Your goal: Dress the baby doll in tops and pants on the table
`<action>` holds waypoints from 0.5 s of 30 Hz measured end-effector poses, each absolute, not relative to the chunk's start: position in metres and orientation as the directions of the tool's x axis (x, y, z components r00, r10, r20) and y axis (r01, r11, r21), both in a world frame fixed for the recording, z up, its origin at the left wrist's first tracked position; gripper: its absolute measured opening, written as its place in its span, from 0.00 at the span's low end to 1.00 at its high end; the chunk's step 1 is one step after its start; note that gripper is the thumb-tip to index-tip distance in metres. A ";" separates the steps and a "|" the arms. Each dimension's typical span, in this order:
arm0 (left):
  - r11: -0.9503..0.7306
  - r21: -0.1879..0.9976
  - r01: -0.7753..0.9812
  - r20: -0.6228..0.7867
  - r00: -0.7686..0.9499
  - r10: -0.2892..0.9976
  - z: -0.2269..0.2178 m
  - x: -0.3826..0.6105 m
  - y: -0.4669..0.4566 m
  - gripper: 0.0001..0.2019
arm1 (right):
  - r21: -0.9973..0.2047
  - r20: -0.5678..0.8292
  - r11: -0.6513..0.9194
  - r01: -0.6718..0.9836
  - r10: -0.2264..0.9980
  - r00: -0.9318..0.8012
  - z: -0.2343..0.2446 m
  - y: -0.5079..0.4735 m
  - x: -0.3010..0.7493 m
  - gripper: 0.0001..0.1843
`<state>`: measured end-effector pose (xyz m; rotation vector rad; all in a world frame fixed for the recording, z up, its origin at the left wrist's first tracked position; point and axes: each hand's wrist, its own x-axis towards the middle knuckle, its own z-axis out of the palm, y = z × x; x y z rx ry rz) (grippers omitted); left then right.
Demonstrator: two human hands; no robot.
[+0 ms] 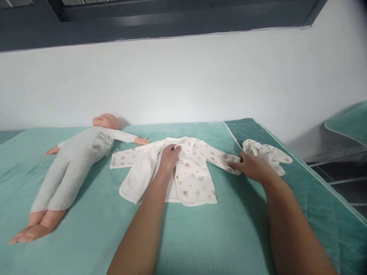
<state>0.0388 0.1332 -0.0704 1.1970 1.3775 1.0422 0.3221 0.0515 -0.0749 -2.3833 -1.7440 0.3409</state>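
Observation:
A small white baby jacket (192, 172) with printed patterns lies spread on a teal towel-covered surface (200, 236). Its left front panel is folded open, white lining up. My left hand (169, 157) grips the jacket's front edge near the collar, fingers curled on the fabric. My right hand (250, 166) pinches the end of the jacket's right sleeve. A baby doll (77, 160) in a pale grey one-piece suit lies on its back to the left, one arm reaching toward the jacket.
A crumpled white garment (268, 153) lies just beyond my right hand near the surface's right edge. A white wall (183, 80) rises behind. To the right the surface drops off beside another teal-covered edge (349, 122).

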 end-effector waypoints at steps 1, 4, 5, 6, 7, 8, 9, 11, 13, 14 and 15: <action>0.142 0.980 0.140 -0.142 -0.010 0.990 -0.071 0.038 0.133 0.07 | -0.286 -0.093 -0.313 0.906 0.950 0.299 -0.075 0.054 0.322 0.17; 0.140 0.978 0.152 -0.142 0.002 0.990 -0.072 0.038 0.134 0.08 | -0.329 0.001 -0.389 0.860 0.911 0.412 -0.073 0.060 0.323 0.14; 0.136 0.978 0.156 -0.138 0.002 0.990 -0.072 0.038 0.134 0.08 | -0.349 0.040 -0.427 0.834 0.883 0.468 -0.073 0.061 0.323 0.14; 0.131 0.979 0.157 -0.133 0.002 0.991 -0.072 0.038 0.134 0.08 | -0.371 0.074 -0.459 0.807 0.852 0.519 -0.073 0.063 0.324 0.14; 0.127 0.980 0.155 -0.129 0.005 0.992 -0.072 0.038 0.134 0.08 | -0.390 0.105 -0.482 0.784 0.823 0.558 -0.073 0.064 0.325 0.14; 0.125 0.981 0.150 -0.128 0.009 0.992 -0.072 0.039 0.134 0.08 | -0.403 0.134 -0.495 0.770 0.801 0.584 -0.074 0.066 0.326 0.14; 0.126 0.982 0.143 -0.129 0.012 0.992 -0.072 0.039 0.133 0.08 | -0.412 0.163 -0.499 0.763 0.783 0.600 -0.076 0.067 0.327 0.15; 0.125 0.983 0.136 -0.128 0.017 0.992 -0.072 0.040 0.133 0.09 | -0.426 0.230 -0.473 0.771 0.768 0.598 -0.079 0.069 0.328 0.17; 0.122 0.981 0.152 -0.129 0.032 0.991 -0.070 0.040 0.131 0.10 | -0.447 0.324 -0.385 0.808 0.772 0.547 -0.082 0.072 0.326 0.19; 0.122 0.978 0.168 -0.132 0.048 0.990 -0.069 0.040 0.130 0.11 | -0.458 0.378 -0.311 0.833 0.780 0.499 -0.083 0.073 0.323 0.20; 0.121 0.975 0.185 -0.137 0.076 0.988 -0.067 0.040 0.129 0.12 | -0.466 0.427 -0.219 0.857 0.793 0.434 -0.083 0.074 0.317 0.21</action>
